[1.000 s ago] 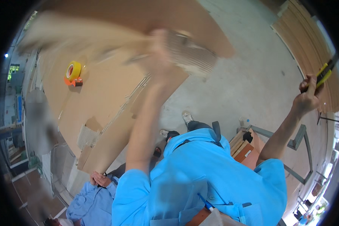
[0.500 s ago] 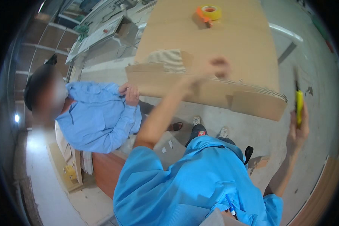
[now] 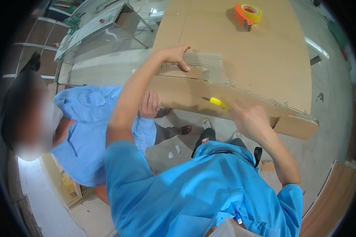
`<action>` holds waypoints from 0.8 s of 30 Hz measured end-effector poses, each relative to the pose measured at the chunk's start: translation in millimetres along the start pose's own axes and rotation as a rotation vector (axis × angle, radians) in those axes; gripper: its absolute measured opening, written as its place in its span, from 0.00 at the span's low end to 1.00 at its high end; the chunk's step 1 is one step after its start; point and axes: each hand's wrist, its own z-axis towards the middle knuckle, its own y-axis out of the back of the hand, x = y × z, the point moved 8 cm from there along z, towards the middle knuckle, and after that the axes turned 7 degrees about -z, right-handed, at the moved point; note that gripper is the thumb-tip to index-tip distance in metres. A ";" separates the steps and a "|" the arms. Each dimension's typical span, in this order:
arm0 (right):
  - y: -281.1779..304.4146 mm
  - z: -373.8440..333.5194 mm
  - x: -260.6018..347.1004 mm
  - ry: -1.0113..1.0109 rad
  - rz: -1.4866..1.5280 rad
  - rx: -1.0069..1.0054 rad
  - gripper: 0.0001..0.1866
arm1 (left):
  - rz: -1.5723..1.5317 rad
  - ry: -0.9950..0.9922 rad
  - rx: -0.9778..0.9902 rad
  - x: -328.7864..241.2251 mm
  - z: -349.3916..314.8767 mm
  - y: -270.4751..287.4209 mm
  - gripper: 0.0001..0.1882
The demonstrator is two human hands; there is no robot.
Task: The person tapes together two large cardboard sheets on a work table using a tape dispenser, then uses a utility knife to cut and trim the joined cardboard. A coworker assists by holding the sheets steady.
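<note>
A large cardboard sheet spreads out in front of me, its near flap hanging down along a torn edge. Near its left end a patch of bare corrugation shows. My left hand rests beside that patch, thumb and fingers apart on the cardboard. In my right hand is a yellow utility knife, its blade pointing left across the flap. From this view I cannot tell whether the blade touches the cardboard.
An orange-and-yellow tape dispenser lies on the far part of the sheet. A person in a light blue shirt stands close on my left, a hand by the sheet's left end. Wooden boards lean at lower right.
My right hand has brought the knife from far right in to the flap. My left hand has moved left onto the cardboard. The other person stands closer to the picture's left rim.
</note>
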 end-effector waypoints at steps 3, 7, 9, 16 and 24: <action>-20.3 23.5 16.8 -0.065 -0.034 0.080 0.33 | -0.112 -0.014 0.322 4.9 5.4 -13.8 0.47; -46.6 63.2 55.8 -0.039 -0.078 0.077 0.39 | -0.159 0.045 0.435 5.2 -15.5 -13.1 0.33; -68.6 93.9 78.0 0.033 -0.124 0.081 0.41 | -0.148 0.029 0.380 -1.3 -22.2 -4.6 0.30; -123.3 189.6 128.8 0.157 -0.158 -0.004 0.40 | -0.069 -0.071 0.306 -19.5 -37.4 5.7 0.28; -135.2 215.3 138.1 0.195 -0.285 0.151 0.38 | -0.048 -0.071 0.267 -24.6 -43.6 9.6 0.28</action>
